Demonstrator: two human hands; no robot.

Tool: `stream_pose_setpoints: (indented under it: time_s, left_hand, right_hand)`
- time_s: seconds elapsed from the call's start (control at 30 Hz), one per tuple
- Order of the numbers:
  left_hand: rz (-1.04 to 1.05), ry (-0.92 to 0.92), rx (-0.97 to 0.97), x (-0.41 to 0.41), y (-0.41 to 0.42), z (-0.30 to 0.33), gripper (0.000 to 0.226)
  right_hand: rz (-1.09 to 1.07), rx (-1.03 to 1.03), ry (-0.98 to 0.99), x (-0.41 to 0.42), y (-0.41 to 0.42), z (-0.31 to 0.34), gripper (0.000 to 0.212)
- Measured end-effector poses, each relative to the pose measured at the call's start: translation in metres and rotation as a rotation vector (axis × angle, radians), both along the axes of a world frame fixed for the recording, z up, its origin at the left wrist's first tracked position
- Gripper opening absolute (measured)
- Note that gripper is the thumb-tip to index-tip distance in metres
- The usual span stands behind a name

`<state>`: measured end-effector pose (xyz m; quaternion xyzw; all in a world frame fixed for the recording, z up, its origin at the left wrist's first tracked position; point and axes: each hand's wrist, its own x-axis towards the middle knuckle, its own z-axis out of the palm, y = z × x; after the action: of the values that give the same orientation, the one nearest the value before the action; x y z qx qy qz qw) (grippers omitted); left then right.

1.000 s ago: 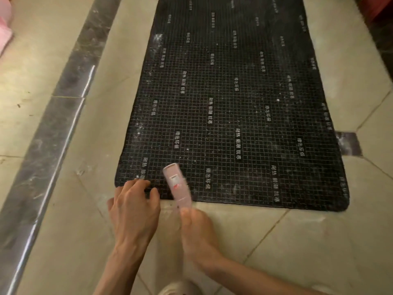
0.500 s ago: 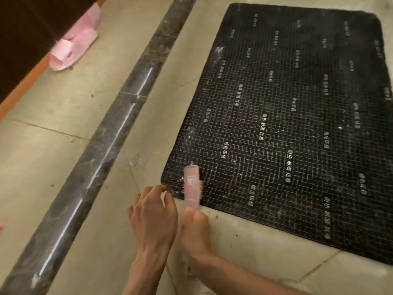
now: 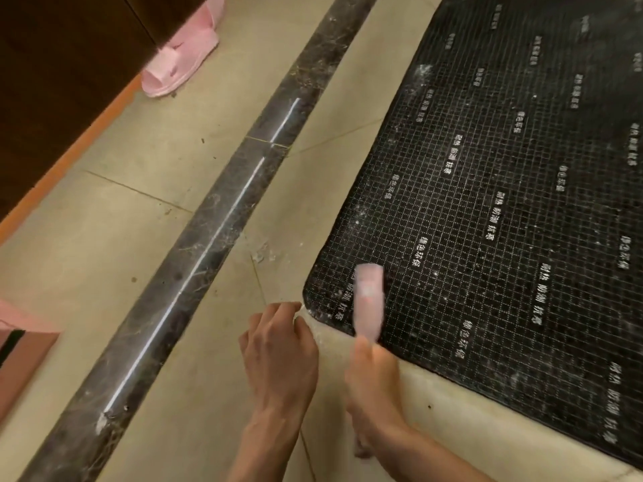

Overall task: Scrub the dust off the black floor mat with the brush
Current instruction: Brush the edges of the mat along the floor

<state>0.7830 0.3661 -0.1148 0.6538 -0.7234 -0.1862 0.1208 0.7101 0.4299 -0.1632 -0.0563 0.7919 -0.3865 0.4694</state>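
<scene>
The black floor mat (image 3: 504,189), printed with a white grid and white characters, lies on the tiled floor and fills the right of the view, with pale dust along its left edge. My right hand (image 3: 374,380) grips a pink brush (image 3: 368,304), blurred by motion, over the mat's near left corner. Just left of that corner my left hand (image 3: 280,356) rests on the floor, its fingertips touching the mat's edge and its fingers slightly curled, holding nothing.
A dark marble strip (image 3: 195,255) runs diagonally across the beige tiles (image 3: 104,238). A pink slipper (image 3: 181,60) lies at the top left beside dark wooden furniture (image 3: 62,64). A pink-brown box (image 3: 21,346) sits at the left edge. Dust specks lie on the floor by the mat corner.
The view has swung left and closer, showing the slipper and furniture. The brush has shifted to the mat's near left corner, and my left hand has slid off the mat onto the floor.
</scene>
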Motion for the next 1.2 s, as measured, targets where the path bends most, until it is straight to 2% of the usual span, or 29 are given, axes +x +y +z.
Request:
stream_pose_setpoints:
  time_s: [0.1,0.2,0.4,0.57,0.67,0.83,1.03,1.13,1.2]
  left_hand:
    - [0.016,0.003,-0.027,0.001,-0.001,0.001,0.026]
    - [0.054,-0.017,-0.055,0.005,-0.011,0.005,0.026]
    - [0.035,0.001,-0.049,0.008,-0.020,0.002,0.025]
    - [0.052,-0.003,-0.042,0.010,-0.013,0.001,0.025]
    - [0.057,-0.001,-0.055,0.012,-0.016,0.003,0.026]
    - [0.075,0.046,-0.062,0.009,-0.019,0.008,0.026]
    - [0.065,0.031,-0.051,0.012,-0.018,0.008,0.026]
    - [0.055,0.061,-0.055,0.014,-0.020,0.013,0.024]
    - [0.050,0.080,-0.057,0.016,-0.021,0.012,0.022]
  right_hand:
    - [0.150,-0.110,-0.083,0.023,-0.043,0.005,0.036]
    - [0.229,-0.084,-0.044,0.016,-0.050,0.013,0.038]
    - [0.193,0.023,-0.060,-0.011,0.027,0.018,0.046]
    - [0.275,-0.067,-0.118,0.014,-0.022,0.021,0.041]
    - [0.356,-0.055,-0.062,0.011,-0.032,0.019,0.039]
    - [0.499,0.027,-0.006,-0.020,0.010,0.024,0.045]
    - [0.514,-0.020,-0.006,0.004,-0.047,0.028,0.043]
    - [0.568,-0.010,0.000,-0.014,-0.018,0.030,0.044]
    - [0.685,0.028,0.058,-0.034,-0.001,0.038,0.045]
